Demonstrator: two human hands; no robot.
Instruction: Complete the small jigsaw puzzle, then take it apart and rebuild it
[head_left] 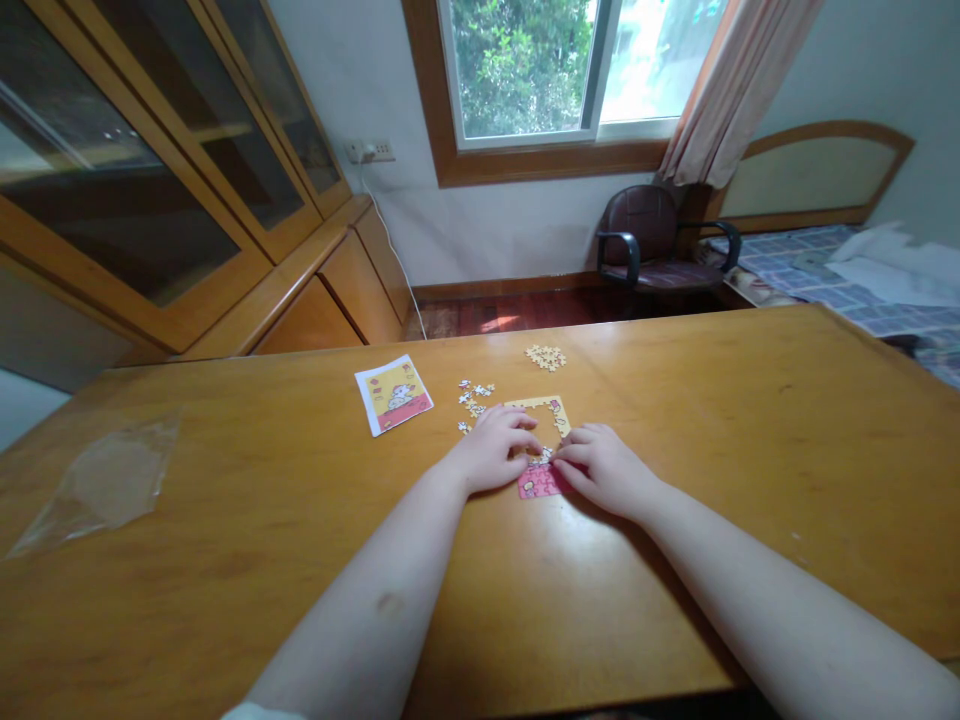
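Observation:
A partly joined jigsaw puzzle (541, 484) lies flat on the table, with a pink lower part and a yellow border around a bare middle. My left hand (496, 447) rests over its left side, fingers bent and apart, with nothing visible in them. At the right edge, my right hand (602, 466) has thumb and fingertips pinched together on the puzzle's inner pink edge; what they hold is too small to make out. Loose white and grey puzzle pieces (475, 392) are scattered beyond my left hand. A heap of yellow pieces (546, 357) sits farther back.
A picture card (394, 394) with a white animal on yellow and pink lies left of the pieces. A clear plastic bag (112, 475) is at the table's far left. Past the wooden table (300, 560) stand a cabinet (300, 310), an armchair (652, 240) and a bed (810, 250).

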